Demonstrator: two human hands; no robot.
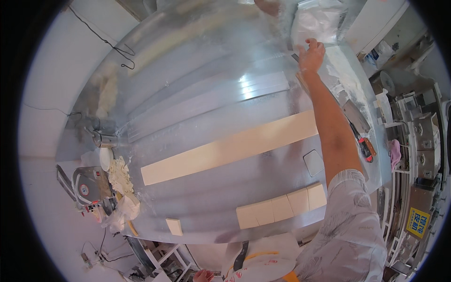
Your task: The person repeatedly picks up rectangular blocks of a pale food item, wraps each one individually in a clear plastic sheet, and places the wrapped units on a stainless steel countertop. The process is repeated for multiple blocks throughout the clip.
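My right hand [312, 55] reaches to the far right of the metal worktop [211, 197], fingers apart and curled, close to a clear plastic bag [313, 23]. Whether it touches the bag cannot be told. My left hand [203, 276] is partly in view at the bottom edge, low beside the apron [264, 261]; its fingers are mostly cut off. Across the worktop lies a long, flat strip of pale dough [229, 146]. Nearer to me, several cut dough pieces [280, 208] sit side by side in a row. One small dough piece [174, 226] lies apart at the near left.
A cleaver [356, 115] and a red-and-black handled tool [365, 148] lie by my right forearm, beside loose flour [347, 74]. Dough scraps [121, 176], a metal machine [91, 187] and a metal pot [103, 138] stand along the left. A wire hook [121, 53] hangs at upper left.
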